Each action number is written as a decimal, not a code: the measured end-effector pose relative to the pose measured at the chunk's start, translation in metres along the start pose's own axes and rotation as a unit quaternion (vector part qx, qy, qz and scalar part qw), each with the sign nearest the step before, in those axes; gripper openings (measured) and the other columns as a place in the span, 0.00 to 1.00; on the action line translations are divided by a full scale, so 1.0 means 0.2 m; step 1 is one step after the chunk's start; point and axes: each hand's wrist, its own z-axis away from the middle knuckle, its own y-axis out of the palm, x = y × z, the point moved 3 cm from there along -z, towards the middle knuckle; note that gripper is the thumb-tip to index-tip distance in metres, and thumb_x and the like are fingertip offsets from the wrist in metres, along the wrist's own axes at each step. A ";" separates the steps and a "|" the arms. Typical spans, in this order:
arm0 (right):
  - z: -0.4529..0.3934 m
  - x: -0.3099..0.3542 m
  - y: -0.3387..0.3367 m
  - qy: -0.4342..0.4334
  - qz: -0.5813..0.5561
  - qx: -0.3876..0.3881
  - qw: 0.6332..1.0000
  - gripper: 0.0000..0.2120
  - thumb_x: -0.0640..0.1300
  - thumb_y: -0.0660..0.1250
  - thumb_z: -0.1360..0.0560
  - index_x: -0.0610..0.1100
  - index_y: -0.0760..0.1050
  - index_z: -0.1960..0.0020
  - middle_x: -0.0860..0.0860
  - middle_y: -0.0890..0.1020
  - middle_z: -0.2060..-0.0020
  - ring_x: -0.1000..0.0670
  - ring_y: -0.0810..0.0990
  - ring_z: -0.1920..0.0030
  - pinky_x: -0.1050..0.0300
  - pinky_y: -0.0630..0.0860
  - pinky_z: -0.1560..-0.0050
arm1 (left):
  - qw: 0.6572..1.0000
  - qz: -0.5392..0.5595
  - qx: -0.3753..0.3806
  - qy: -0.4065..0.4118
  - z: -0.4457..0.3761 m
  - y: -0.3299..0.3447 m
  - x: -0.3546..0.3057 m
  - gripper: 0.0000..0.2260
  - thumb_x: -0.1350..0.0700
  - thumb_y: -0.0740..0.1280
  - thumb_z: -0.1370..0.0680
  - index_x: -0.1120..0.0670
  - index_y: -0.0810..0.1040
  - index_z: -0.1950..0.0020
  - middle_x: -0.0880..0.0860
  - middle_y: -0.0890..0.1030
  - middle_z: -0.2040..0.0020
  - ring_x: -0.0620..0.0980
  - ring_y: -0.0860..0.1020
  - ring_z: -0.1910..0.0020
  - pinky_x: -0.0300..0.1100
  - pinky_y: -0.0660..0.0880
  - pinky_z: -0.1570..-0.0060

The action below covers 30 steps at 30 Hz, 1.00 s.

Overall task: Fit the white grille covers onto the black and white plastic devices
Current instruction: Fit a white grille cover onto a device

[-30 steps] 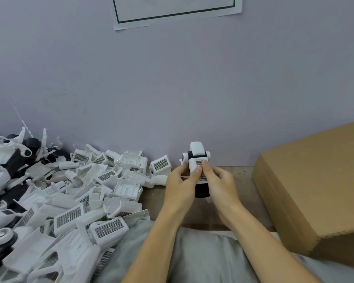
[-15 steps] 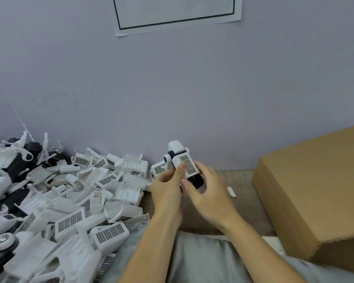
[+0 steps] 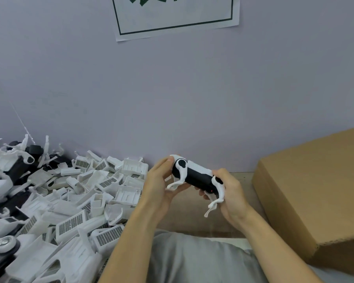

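Against a lilac wall (image 3: pixel 192 99), above the worktop (image 3: pixel 192 217), the device (image 3: pixel 196 176) is gripped sideways by the left hand (image 3: pixel 159 184) and right hand (image 3: pixel 229 190). Its grille face is hidden; inspection seems underway, and setting it aside likely comes next.

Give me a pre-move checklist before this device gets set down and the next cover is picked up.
1. Device held at both ends: ok. The left hand grips one end and the right hand the other.
2. Grille cover seated on it: cannot tell. The grille face is turned out of view.
3. White clips of the device free of the fingers: ok. They hang below the body.
4. More covers within reach: ok. The pile of white grille covers lies to the left.
5. Place to set it down: cannot tell. The cardboard box on the right shows no opening.
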 end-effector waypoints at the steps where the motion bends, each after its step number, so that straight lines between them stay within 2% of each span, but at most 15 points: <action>1: 0.00 0.01 0.00 -0.028 0.016 0.006 0.999 0.13 0.49 0.62 0.25 0.40 0.78 0.53 0.43 0.79 0.55 0.42 0.77 0.65 0.55 0.76 0.68 | 1.000 -0.005 0.011 0.019 0.00 -0.01 -0.01 0.10 0.53 0.67 0.23 0.55 0.86 0.51 0.57 0.85 0.49 0.55 0.82 0.47 0.55 0.79 0.46; 3: 0.00 0.04 -0.01 -0.102 0.053 0.021 0.993 0.20 0.48 0.66 0.33 0.36 0.80 0.48 0.39 0.81 0.54 0.40 0.78 0.56 0.54 0.76 0.59 | 0.999 -0.025 0.016 0.042 0.00 -0.03 -0.03 0.09 0.50 0.69 0.27 0.51 0.87 0.54 0.53 0.84 0.54 0.52 0.81 0.54 0.51 0.77 0.51; 5: 0.01 0.07 -0.03 -0.142 0.078 0.025 0.986 0.18 0.42 0.68 0.32 0.41 0.82 0.44 0.43 0.85 0.49 0.42 0.82 0.48 0.53 0.77 0.53 | 0.997 -0.061 -0.015 0.043 0.01 -0.05 -0.05 0.06 0.50 0.70 0.26 0.49 0.86 0.59 0.50 0.83 0.61 0.48 0.80 0.63 0.44 0.73 0.63; 7: 0.03 0.11 -0.05 -0.174 0.116 0.018 0.978 0.17 0.37 0.72 0.32 0.46 0.82 0.43 0.48 0.86 0.48 0.47 0.83 0.45 0.58 0.79 0.51 | 0.995 -0.091 -0.043 0.028 0.00 -0.05 -0.03 0.12 0.53 0.67 0.22 0.46 0.86 0.63 0.47 0.82 0.64 0.44 0.79 0.66 0.42 0.72 0.65; 9: 0.03 0.14 -0.07 -0.187 0.157 0.011 0.970 0.19 0.34 0.75 0.32 0.48 0.83 0.44 0.50 0.86 0.49 0.51 0.84 0.46 0.62 0.79 0.54 | 0.994 -0.099 -0.041 0.017 0.01 -0.04 0.00 0.13 0.53 0.65 0.21 0.46 0.85 0.63 0.47 0.82 0.62 0.43 0.79 0.64 0.42 0.75 0.63; 12: 0.04 0.15 -0.08 -0.180 0.183 0.002 0.966 0.20 0.28 0.73 0.30 0.47 0.83 0.43 0.49 0.86 0.48 0.51 0.84 0.47 0.62 0.80 0.57 | 0.993 -0.110 -0.030 0.042 0.02 -0.01 0.02 0.12 0.53 0.65 0.20 0.48 0.85 0.59 0.49 0.82 0.61 0.47 0.76 0.62 0.43 0.73 0.63; 15: 0.03 0.14 -0.07 -0.169 0.275 0.009 0.946 0.21 0.33 0.74 0.28 0.50 0.79 0.38 0.54 0.83 0.43 0.59 0.81 0.43 0.66 0.78 0.48 | 0.973 -0.185 -0.076 0.117 0.02 -0.02 -0.01 0.08 0.54 0.66 0.18 0.50 0.85 0.49 0.49 0.86 0.54 0.47 0.81 0.55 0.42 0.76 0.57; 17: 0.02 0.13 -0.04 -0.143 0.377 0.037 0.914 0.23 0.41 0.75 0.27 0.54 0.76 0.35 0.60 0.82 0.42 0.62 0.79 0.41 0.68 0.75 0.43 | 0.959 -0.216 -0.101 0.155 0.02 -0.02 -0.03 0.05 0.54 0.68 0.20 0.49 0.83 0.46 0.50 0.85 0.50 0.47 0.82 0.50 0.44 0.77 0.52; 19: 0.02 0.08 0.00 -0.126 0.458 0.055 0.878 0.23 0.49 0.77 0.30 0.60 0.73 0.39 0.63 0.81 0.44 0.61 0.79 0.43 0.66 0.75 0.45 | 0.948 -0.246 -0.108 0.172 0.02 -0.01 -0.04 0.05 0.56 0.70 0.21 0.48 0.82 0.47 0.51 0.84 0.48 0.45 0.82 0.50 0.43 0.78 0.51; 20: 0.02 0.04 0.02 -0.123 0.481 0.050 0.867 0.23 0.51 0.76 0.30 0.60 0.71 0.39 0.62 0.79 0.45 0.61 0.80 0.45 0.63 0.76 0.46 | 0.943 -0.263 -0.104 0.177 0.02 0.00 -0.05 0.05 0.57 0.71 0.22 0.48 0.82 0.48 0.51 0.84 0.49 0.42 0.82 0.53 0.40 0.78 0.54; 23: 0.02 -0.07 0.06 -0.107 0.494 0.020 0.862 0.20 0.52 0.71 0.25 0.57 0.67 0.37 0.59 0.74 0.43 0.61 0.79 0.49 0.57 0.78 0.48 | 0.942 -0.279 -0.092 0.166 0.02 0.01 -0.05 0.06 0.59 0.73 0.24 0.49 0.84 0.51 0.51 0.85 0.54 0.40 0.82 0.61 0.31 0.75 0.65; 26: 0.01 -0.07 0.02 -0.090 0.505 0.001 0.858 0.11 0.51 0.66 0.25 0.55 0.68 0.45 0.58 0.77 0.51 0.60 0.79 0.56 0.63 0.76 0.60 | 0.962 -0.212 -0.113 0.131 0.01 -0.01 -0.03 0.03 0.55 0.74 0.24 0.47 0.86 0.53 0.46 0.87 0.57 0.39 0.83 0.60 0.30 0.75 0.66; 28: 0.00 -0.02 -0.02 -0.062 0.475 -0.021 0.878 0.07 0.51 0.65 0.26 0.49 0.70 0.56 0.56 0.78 0.63 0.59 0.76 0.68 0.66 0.70 0.68 | 0.975 -0.102 -0.178 0.084 0.01 -0.04 0.02 0.05 0.51 0.70 0.21 0.49 0.84 0.53 0.47 0.86 0.55 0.44 0.81 0.57 0.40 0.78 0.62; 30: 0.01 0.06 -0.07 0.003 0.358 -0.032 0.933 0.11 0.49 0.63 0.25 0.44 0.71 0.63 0.51 0.78 0.70 0.53 0.73 0.74 0.61 0.69 0.70 | 0.969 -0.063 -0.235 0.041 -0.01 -0.08 0.09 0.08 0.52 0.65 0.19 0.53 0.82 0.51 0.51 0.83 0.51 0.49 0.78 0.55 0.46 0.76 0.59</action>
